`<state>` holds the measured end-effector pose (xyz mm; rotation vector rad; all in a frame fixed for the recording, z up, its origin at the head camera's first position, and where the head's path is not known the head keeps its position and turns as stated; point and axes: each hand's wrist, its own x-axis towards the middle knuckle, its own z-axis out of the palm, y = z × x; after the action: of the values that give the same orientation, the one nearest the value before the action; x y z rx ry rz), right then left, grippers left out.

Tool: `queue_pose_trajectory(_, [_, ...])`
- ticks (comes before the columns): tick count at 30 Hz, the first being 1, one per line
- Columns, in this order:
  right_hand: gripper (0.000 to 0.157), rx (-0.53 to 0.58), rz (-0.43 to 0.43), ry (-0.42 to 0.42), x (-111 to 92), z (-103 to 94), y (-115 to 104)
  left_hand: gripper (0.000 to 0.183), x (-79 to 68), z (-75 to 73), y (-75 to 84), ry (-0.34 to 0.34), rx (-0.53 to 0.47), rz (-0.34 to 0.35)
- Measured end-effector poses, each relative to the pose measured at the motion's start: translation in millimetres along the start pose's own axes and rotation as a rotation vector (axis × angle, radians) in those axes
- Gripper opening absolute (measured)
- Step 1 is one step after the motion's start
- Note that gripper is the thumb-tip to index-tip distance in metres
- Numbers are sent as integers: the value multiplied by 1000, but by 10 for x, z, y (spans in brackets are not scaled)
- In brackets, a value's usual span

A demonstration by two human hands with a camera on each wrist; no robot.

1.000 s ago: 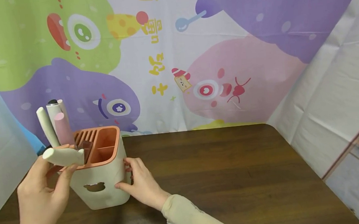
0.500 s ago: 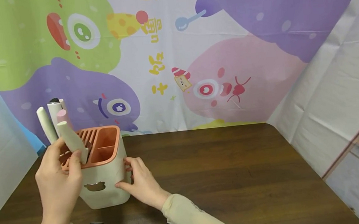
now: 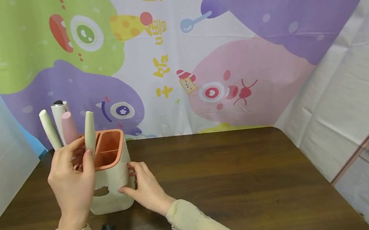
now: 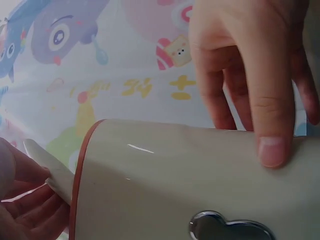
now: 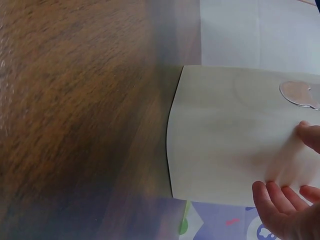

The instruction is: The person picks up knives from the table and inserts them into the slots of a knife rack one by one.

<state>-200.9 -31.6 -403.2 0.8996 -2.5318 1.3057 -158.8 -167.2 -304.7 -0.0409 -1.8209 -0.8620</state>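
A cream knife holder [image 3: 114, 196] with an orange slotted top [image 3: 112, 138] stands on the table's left side. My left hand [image 3: 72, 181] pinches the cream handle of a knife [image 3: 89, 129] between thumb and fingers, upright over the slots; its blade is hidden. In the left wrist view, that handle [image 4: 52, 167] meets the orange rim. My right hand [image 3: 149, 190] grips the holder's near right corner, thumb on the front and fingers round the side. The right wrist view has my fingertips [image 5: 260, 187] on the holder's wall [image 5: 215, 135].
In the holder's left part stand a pink handle [image 3: 69, 126], a cream handle [image 3: 49, 127] and a white handle with a black end [image 3: 58, 116]. Two open compartments lie at its right. A cartoon-print curtain [image 3: 178, 119] hangs behind the dark wooden table [image 3: 242, 182].
My left hand has moved right and turned the knife's handle from nearly level to upright over the slots. My right hand has stayed on the holder.
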Motion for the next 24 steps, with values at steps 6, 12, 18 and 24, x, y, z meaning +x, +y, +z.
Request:
queue_pose_trajectory(6, [60, 52, 16, -42, -14, -24, 11, 22, -59, -20, -19, -16, 36, -26])
queue_pose_trajectory(12, [32, 48, -38, -43, -66, -123, 52, 22, -152, 14, 24, -35, 3, -3])
queue_pose_trajectory(18, [6, -28, -137, 37, -127, -440, 102, 22, -266, 157, 119, -65, -96, 119])
queue_pose_trajectory(24, [8, 0, -106, 116, -220, -916, 185, 22, -388, 309, 252, -233, -146, 269])
